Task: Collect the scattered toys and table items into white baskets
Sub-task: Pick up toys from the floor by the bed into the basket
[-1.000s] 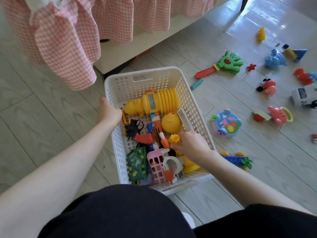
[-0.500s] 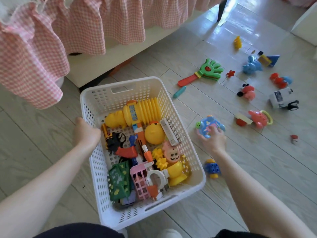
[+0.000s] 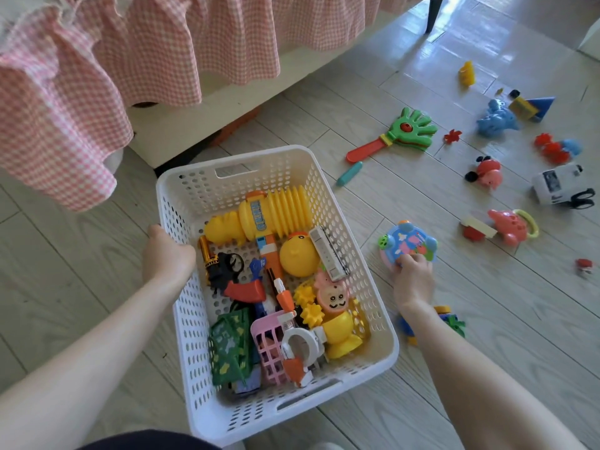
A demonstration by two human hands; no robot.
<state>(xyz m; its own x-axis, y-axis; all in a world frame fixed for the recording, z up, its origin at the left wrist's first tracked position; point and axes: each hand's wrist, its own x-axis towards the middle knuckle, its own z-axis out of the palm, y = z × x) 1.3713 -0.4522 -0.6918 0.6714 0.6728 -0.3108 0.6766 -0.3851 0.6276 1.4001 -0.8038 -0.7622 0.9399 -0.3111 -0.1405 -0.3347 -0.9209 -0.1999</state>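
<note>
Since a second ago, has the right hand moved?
Yes. The right hand has left the white basket and crossed its right wall to the floor, where it grips the blue turtle toy.

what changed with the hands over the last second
The right hand left the inside of the white perforated plastic basket, moved right to the floor and took hold of the round blue turtle-shaped plastic toy. The left hand kept gripping the basket's left rim.
</note>
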